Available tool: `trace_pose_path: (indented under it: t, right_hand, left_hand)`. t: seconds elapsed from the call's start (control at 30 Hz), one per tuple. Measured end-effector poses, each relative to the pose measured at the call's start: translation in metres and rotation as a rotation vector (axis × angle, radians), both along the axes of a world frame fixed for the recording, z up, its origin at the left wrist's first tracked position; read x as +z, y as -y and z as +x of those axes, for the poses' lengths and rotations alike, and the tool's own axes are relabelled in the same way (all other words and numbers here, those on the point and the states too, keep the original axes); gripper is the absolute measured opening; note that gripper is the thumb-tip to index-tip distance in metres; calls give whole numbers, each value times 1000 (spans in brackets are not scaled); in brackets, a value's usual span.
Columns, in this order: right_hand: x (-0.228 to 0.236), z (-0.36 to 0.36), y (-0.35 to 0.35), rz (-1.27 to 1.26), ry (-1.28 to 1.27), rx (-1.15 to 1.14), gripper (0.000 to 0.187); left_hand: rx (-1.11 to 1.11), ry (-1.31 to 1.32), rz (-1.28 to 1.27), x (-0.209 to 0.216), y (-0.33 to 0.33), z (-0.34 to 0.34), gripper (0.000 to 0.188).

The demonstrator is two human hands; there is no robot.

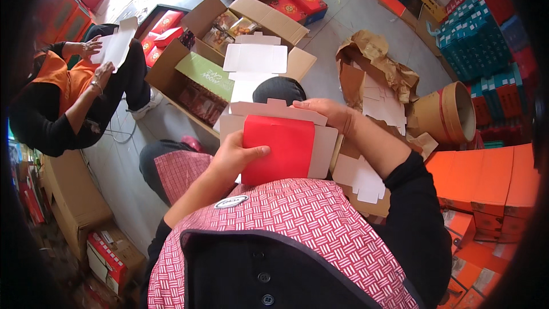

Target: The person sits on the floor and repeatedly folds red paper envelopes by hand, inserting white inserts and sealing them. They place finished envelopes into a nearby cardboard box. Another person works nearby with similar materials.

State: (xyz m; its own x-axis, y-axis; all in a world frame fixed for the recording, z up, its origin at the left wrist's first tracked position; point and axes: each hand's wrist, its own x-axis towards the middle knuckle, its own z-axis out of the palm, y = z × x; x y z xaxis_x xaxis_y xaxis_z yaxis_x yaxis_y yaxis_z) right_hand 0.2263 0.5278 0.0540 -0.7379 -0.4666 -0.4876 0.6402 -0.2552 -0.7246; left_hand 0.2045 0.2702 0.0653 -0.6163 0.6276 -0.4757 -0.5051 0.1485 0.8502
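Observation:
A partly folded carton (278, 146), red on one panel with pale grey-white flaps, rests against my lap. My left hand (233, 157) is closed round its left side, thumb lying across the red panel and the other fingers hidden behind. At the far right corner my right hand (327, 110) grips the tabbed upper flap (279, 110) of the same carton. Just beyond it, flat white carton blanks (255, 60) lie over the edge of an open cardboard box.
An open box (197, 94) holds a green carton (205, 74) and packed goods. Crumpled brown paper (380, 51) and a cardboard drum (452, 113) sit at right, beside stacked orange boxes (486, 177) and teal boxes (473, 37). A co-worker (71, 83) handles a white blank at left.

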Motion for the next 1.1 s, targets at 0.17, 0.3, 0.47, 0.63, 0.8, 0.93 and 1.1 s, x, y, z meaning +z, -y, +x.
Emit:
trace_pose_path:
  t: [0.17, 0.3, 0.47, 0.63, 0.8, 0.93, 1.1]
  right_hand:
    - [39, -8, 9, 281, -170, 225, 44]
    - [58, -21, 18, 288, 149, 139, 54]
    - [60, -37, 29, 349, 86, 244, 49]
    - [54, -38, 47, 630, -282, 392, 36]
    - [39, -30, 50, 546, -434, 221, 37]
    - [40, -26, 41, 475, -250, 168, 37]
    - [40, -27, 47, 531, -365, 190, 36]
  left_hand:
    - [27, -14, 56, -2, -2, 6, 35]
    - [23, -33, 63, -2, 1, 2, 37]
    - [-7, -45, 54, -10, 1, -1, 36]
    - [-2, 16, 49, -21, 4, -10, 44]
    - [121, -269, 145, -37, 11, -2, 64]
    - [76, -467, 203, -28, 18, -6, 66]
    - [-19, -422, 119, -29, 28, -13, 54]
